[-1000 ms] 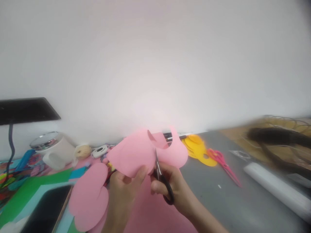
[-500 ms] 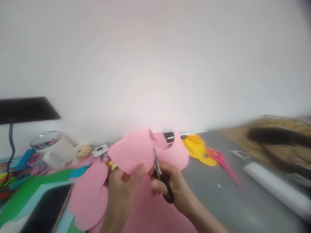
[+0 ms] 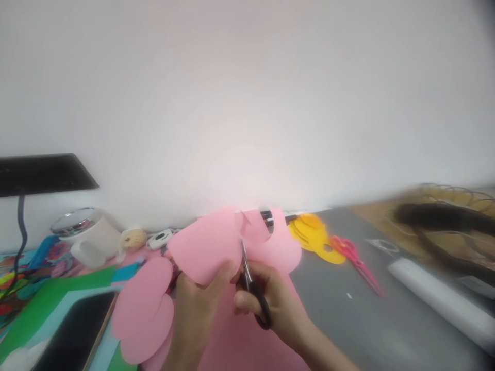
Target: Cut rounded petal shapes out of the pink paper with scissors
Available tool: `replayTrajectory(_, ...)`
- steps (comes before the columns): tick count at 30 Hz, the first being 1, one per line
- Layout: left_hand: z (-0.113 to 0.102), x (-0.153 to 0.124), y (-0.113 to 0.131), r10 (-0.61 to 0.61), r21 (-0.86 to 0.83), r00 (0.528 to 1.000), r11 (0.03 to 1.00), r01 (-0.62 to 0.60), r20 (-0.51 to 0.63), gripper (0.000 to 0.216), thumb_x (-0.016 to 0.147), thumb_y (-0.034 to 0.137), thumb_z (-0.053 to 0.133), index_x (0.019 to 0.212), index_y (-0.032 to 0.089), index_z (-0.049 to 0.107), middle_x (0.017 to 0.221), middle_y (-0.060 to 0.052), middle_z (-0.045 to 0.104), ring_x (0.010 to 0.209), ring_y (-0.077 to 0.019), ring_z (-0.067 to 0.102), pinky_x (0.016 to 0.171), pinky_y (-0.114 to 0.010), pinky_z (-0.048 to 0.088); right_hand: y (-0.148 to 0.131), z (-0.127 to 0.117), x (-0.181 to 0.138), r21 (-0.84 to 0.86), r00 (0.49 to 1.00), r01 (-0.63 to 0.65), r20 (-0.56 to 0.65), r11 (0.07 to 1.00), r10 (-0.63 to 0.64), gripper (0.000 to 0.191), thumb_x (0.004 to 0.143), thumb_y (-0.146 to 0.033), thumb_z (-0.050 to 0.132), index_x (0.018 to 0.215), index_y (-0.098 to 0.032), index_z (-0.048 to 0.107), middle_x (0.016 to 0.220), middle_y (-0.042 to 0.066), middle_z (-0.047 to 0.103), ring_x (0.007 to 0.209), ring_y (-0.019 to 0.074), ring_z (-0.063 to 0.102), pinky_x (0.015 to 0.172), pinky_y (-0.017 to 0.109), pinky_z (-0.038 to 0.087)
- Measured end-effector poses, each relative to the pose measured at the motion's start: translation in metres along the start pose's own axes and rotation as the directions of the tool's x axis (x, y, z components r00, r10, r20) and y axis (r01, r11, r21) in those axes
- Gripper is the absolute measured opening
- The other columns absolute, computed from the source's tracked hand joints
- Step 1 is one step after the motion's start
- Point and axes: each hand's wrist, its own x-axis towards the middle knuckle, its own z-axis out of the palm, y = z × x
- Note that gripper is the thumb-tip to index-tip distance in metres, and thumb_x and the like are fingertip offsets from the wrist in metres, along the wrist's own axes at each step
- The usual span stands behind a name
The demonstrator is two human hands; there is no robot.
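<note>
Two hands are meeting low in the middle of the view, just above the grey table [image 3: 348,330]. The left hand [image 3: 197,309] is pinching the near edge of a pink sheet [image 3: 209,242], thumb pressing on top, and is holding it up off the table. The right hand [image 3: 276,306] is curling tight around the handles of the black scissors [image 3: 252,291], fingers through the loops, blades pointing up into the sheet beside the left thumb. The blades are looking close together, though blur is making that hard to call. A pink cut-out [image 3: 143,314] is lying to the left of the hands, next to a dark screen [image 3: 77,335] on green paper [image 3: 42,304]. Yellow cut-outs [image 3: 315,237] and red scissors [image 3: 356,260] are lying well off to the right, and a white mug [image 3: 95,242] is standing at the far left by the wall.
</note>
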Motion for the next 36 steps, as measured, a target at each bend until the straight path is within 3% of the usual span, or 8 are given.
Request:
replayTrajectory(4,0.001,-0.004,0.009,0.027,0.037,1.0,0.999,-0.027,-0.008,0.034,0.055,0.039,0.076,0.077,0.013,0.071,0.079,-0.008,0.073,0.082,-0.0266,0.066,0.069,-0.035,0.052,0.003,-0.003,0.001,-0.008,0.996,0.085,0.004,0.996,-0.085,0.042,0.066,-0.052,0.076,0.071,-0.018,0.053,0.06,-0.005,0.04,0.053,0.0093,0.032,0.047,0.022,0.028)
replayTrajectory(10,-0.001,-0.005,0.011,0.007,0.039,0.997,0.999,-0.01,0.082,0.024,0.057,0.038,0.074,0.062,0.015,0.068,0.063,-0.004,0.068,0.068,-0.0234,0.064,0.061,-0.033,0.05,0.002,-0.004,0.002,-0.033,0.996,0.087,0.009,0.996,-0.086,0.043,0.068,-0.054,0.075,0.071,-0.018,0.052,0.062,-0.004,0.043,0.056,0.0109,0.037,0.049,0.023,0.033)
replayTrajectory(16,-0.003,0.0,0.0,0.023,0.075,0.999,0.997,-0.025,0.028,0.04,0.053,0.048,0.076,0.073,0.014,0.07,0.074,-0.009,0.071,0.079,-0.0284,0.065,0.07,-0.039,0.051,0.0,-0.004,0.001,-0.054,0.996,0.094,0.014,0.994,-0.093,0.045,0.068,-0.057,0.073,0.07,-0.018,0.051,0.062,-0.004,0.04,0.054,0.0104,0.035,0.047,0.023,0.031)
replayTrajectory(24,-0.002,-0.003,0.007,0.009,0.063,1.0,0.998,-0.011,0.029,0.034,0.056,0.041,0.076,0.075,0.014,0.071,0.075,-0.008,0.072,0.08,-0.0273,0.066,0.067,-0.036,0.052,0.002,-0.004,0.001,-0.062,0.995,0.1,0.015,0.993,-0.099,0.043,0.071,-0.056,0.071,0.071,-0.018,0.051,0.06,-0.006,0.034,0.053,0.0093,0.028,0.046,0.022,0.025)
replayTrajectory(36,-0.006,0.007,-0.011,0.047,0.101,0.999,0.994,-0.05,0.025,0.053,0.055,0.05,0.076,0.091,0.012,0.07,0.089,-0.014,0.074,0.091,-0.0323,0.066,0.078,-0.042,0.052,0.001,-0.004,0.0,-0.02,0.998,0.062,0.017,0.998,-0.061,0.043,0.067,-0.056,0.074,0.074,-0.017,0.056,0.06,-0.005,0.039,0.054,0.0106,0.035,0.05,0.023,0.029)
